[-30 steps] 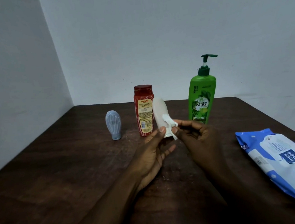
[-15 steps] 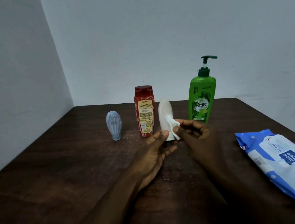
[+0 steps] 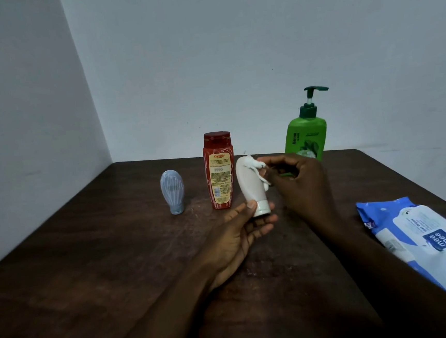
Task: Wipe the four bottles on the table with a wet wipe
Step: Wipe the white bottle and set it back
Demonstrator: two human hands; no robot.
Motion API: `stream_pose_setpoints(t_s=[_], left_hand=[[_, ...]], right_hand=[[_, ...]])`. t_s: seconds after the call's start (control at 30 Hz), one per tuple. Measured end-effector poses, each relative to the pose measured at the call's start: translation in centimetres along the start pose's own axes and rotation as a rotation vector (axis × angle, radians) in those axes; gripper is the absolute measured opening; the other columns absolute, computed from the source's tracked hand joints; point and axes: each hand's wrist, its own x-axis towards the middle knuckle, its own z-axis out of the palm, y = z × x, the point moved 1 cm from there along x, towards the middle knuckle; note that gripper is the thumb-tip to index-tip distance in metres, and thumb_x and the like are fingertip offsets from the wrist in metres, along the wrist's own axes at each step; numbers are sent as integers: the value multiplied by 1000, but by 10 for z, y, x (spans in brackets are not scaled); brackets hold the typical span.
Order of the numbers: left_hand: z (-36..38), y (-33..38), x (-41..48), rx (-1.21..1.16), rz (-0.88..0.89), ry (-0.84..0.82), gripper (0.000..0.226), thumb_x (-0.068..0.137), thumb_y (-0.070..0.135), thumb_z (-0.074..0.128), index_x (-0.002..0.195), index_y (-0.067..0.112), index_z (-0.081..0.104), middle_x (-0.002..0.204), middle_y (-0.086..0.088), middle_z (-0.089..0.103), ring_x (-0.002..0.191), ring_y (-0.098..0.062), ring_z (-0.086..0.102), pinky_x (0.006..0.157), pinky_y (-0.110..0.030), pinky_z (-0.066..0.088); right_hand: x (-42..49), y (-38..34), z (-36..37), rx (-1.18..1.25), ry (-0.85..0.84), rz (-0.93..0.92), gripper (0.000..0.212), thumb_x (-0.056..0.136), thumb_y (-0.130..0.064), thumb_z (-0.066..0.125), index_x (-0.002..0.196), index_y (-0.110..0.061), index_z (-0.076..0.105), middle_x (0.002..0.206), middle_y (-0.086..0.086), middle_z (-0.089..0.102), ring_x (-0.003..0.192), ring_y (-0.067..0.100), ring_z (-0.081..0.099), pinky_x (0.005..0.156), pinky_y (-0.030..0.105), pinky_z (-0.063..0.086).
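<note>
1. At frame centre: left hand (image 3: 238, 229) pinches the cap end of the white bottle (image 3: 250, 186) between thumb and fingers; the bottle is cap-down and tilted.
2. Right hand (image 3: 298, 181), fingers curled, pinches the wet wipe (image 3: 255, 164) against the bottle's upper end.
3. Just left: red bottle (image 3: 219, 169), upright. Further left: grey-blue bottle (image 3: 172, 190), standing on its cap.
4. Behind the right hand: green pump bottle (image 3: 306, 137), partly hidden.
5. Lower right of frame: wipes pack (image 3: 422, 245), flat on the table (image 3: 89, 261).
</note>
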Motion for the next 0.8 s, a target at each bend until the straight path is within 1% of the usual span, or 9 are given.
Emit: stream_pose_setpoints(t_s=[0.17,0.23,0.3,0.37,0.47,0.57,0.67,0.73,0.8], left_hand=[[-1,1,0,-8,-18,38,44,93,24,55,134,9,57,114,-7,74,102,-19,70,91,-34,55],[-2,-1,1,8,-37,67,35,97,23,54,130,12,60,114,-6,74,102,-17,69,90,-34,55],[-2,0,2,7,-39,97,30,98,22,55,126,15,63,115,-4,74,103,-15,69,88,-32,56],[-2,2,3,-4,-3,136,30,90,21,64,119,16,65,112,-2,76,103,-14,70,86,-29,56],[-6,3,2,-12,52,255,51,70,19,79,118,12,64,107,-5,77,105,-23,72,94,-37,55],[-10,2,1,150,106,374,48,70,20,86,113,15,66,103,-3,77,101,-21,73,97,-45,56],[-9,3,1,372,170,501,43,68,25,90,103,22,64,93,5,76,86,-7,73,84,-32,61],[-10,2,1,546,241,529,41,68,27,90,97,27,62,89,8,72,79,0,70,72,-19,58],[-12,0,1,654,301,529,38,69,25,90,96,24,63,87,6,70,74,1,67,63,-12,54]], right_hand=[[-18,10,-4,93,-129,80,22,86,-6,74,96,-25,78,85,-9,78,76,3,71,68,14,53],[-20,13,-9,173,-146,183,20,86,-4,74,96,-21,79,85,-3,79,76,11,74,67,20,57],[-22,17,-10,282,-158,322,18,87,0,71,96,-14,78,86,6,78,68,14,73,59,22,57],[-25,21,-7,402,-179,463,18,90,3,66,92,-12,77,88,12,77,63,14,71,53,21,56],[-29,26,-1,484,-242,581,27,91,8,60,85,-10,78,93,17,77,75,22,75,57,24,60],[-32,24,0,477,-328,609,27,92,8,53,94,-4,77,97,19,76,85,28,74,69,30,64],[-34,21,1,428,-368,586,16,90,-5,65,101,-4,76,97,17,77,87,28,74,80,38,62],[-35,21,2,340,-360,556,19,83,-20,79,98,-9,78,92,12,78,80,23,74,70,34,61],[-36,22,3,237,-327,540,26,76,-30,84,94,-12,78,84,7,78,67,17,73,57,26,56]])
